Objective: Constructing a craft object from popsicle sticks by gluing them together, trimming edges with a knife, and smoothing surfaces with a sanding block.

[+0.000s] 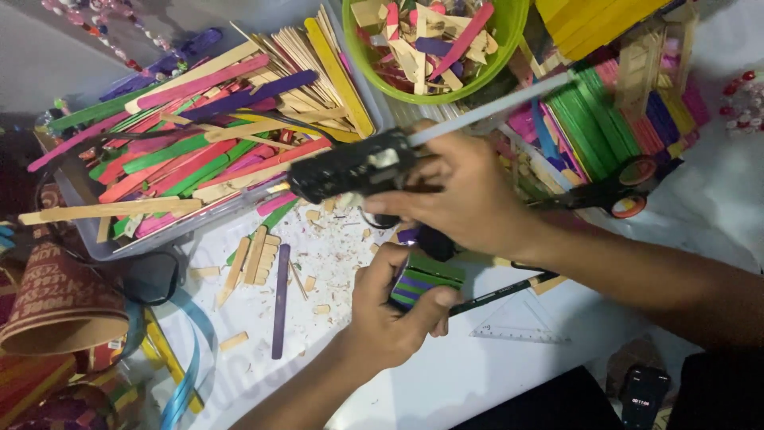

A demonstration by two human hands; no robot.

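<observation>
Your right hand (pixel 465 195) is wrapped around the handle of a black glue gun (pixel 350 169), nozzle pointing left, a white glue stick (pixel 493 107) projecting from its rear. Your left hand (pixel 390 314) is clenched around a small block of sticks (pixel 422 283) striped purple and green, held just below the gun over the table (pixel 446 374).

Handling, as judged: the gun is rigid and moderately light; take it by the handle only, as the nozzle end is likely hot. The block is light, stiff and brittle at the joints; hold it by the edges, clear of wet glue.

The table is white, littered with wood chips, a purple stick (pixel 280 299) and several plain sticks. A tray (pixel 87 239) of coloured sticks sits to the left, a green bowl (pixel 434 48) of offcuts above, scissors (pixel 613 195) to the right, a pencil (pixel 501 291) and clear set square (pixel 521 330) near your wrist. Working room is tight.
</observation>
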